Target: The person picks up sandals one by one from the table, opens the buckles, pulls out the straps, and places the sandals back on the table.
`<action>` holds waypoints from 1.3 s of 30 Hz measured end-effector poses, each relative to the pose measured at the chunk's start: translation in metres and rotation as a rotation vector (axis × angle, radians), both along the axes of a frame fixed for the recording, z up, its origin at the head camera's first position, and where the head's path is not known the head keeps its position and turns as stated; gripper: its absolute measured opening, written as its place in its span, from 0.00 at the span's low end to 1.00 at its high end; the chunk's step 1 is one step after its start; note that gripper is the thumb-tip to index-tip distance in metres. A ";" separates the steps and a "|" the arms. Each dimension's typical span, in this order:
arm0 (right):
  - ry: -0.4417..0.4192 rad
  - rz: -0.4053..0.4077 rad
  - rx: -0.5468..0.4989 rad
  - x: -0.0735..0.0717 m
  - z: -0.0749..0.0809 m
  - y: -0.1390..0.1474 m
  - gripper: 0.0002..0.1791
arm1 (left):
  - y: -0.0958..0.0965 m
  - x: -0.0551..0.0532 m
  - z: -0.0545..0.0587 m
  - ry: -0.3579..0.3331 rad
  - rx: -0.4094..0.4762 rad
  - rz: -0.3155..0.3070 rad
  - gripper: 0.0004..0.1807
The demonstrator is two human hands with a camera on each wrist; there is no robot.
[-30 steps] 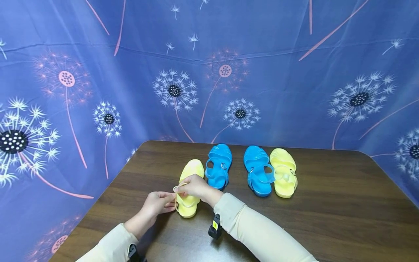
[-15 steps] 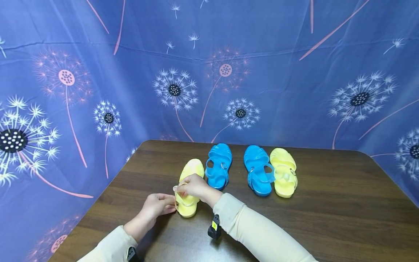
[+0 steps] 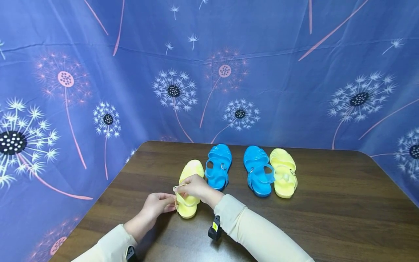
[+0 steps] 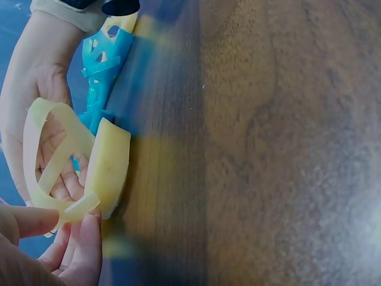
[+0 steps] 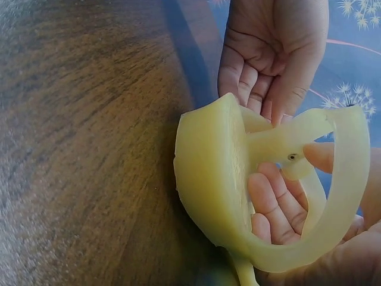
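A yellow sandal (image 3: 187, 209) stands on the table, toe pointing away, left of a blue sandal. From above, my right hand (image 3: 196, 187) reaches over it and pinches its ankle strap close to the buckle side. At the sandal's left side my left hand (image 3: 157, 205) pinches a strap end between thumb and fingers. The left wrist view shows that strap end (image 4: 83, 207) held low beside the sole (image 4: 110, 167). In the right wrist view the strap loop (image 5: 351, 179) arches above the heel (image 5: 205, 173), and a small rivet (image 5: 292, 157) shows beside the right thumb. The buckle itself is mostly hidden.
Just right of the worked sandal lies a blue sandal (image 3: 217, 178). Farther right, another blue sandal (image 3: 262, 187) touches or nearly touches a second yellow sandal (image 3: 284, 191). All rest on a brown wooden table (image 3: 343, 203), with a blue dandelion-print cloth (image 3: 281, 91) behind.
Both hands stay in nearly the same place on the yellow sandal's straps. The left hand shifts only slightly; the other sandals keep their places.
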State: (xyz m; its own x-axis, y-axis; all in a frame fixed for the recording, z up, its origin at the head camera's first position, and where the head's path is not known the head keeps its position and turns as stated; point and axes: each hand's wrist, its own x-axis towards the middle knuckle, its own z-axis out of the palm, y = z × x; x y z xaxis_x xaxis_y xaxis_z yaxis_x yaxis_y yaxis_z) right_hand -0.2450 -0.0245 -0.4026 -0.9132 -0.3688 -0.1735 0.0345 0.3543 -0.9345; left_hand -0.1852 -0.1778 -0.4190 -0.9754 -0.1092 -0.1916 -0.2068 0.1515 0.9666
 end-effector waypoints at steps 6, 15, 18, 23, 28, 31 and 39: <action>0.004 0.007 0.006 0.001 0.001 0.000 0.12 | -0.009 -0.003 -0.001 0.043 0.063 -0.085 0.13; 0.038 0.002 0.051 0.001 0.004 0.001 0.11 | -0.006 -0.009 0.002 0.002 0.095 -0.020 0.15; 0.039 -0.002 0.055 0.001 0.002 0.000 0.11 | -0.004 -0.008 0.000 -0.023 0.119 -0.019 0.16; 0.041 -0.002 0.042 0.005 -0.001 -0.002 0.11 | -0.008 -0.002 -0.004 -0.054 0.145 -0.086 0.18; 0.048 -0.007 0.036 0.005 -0.002 -0.004 0.11 | -0.012 0.001 -0.004 -0.063 0.145 -0.133 0.20; 0.038 -0.014 0.037 0.005 -0.002 -0.005 0.11 | -0.013 0.002 -0.003 -0.073 0.140 -0.141 0.20; 0.026 -0.030 0.045 0.006 -0.001 -0.003 0.13 | -0.010 0.002 -0.005 -0.058 0.138 -0.108 0.20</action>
State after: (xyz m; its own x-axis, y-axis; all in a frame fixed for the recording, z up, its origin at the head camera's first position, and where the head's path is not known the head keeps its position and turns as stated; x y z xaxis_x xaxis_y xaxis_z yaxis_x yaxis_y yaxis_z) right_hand -0.2392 -0.0276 -0.4035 -0.9281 -0.3333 -0.1659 0.0221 0.3955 -0.9182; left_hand -0.1832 -0.1880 -0.4242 -0.9669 0.0269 -0.2536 -0.2523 0.0425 0.9667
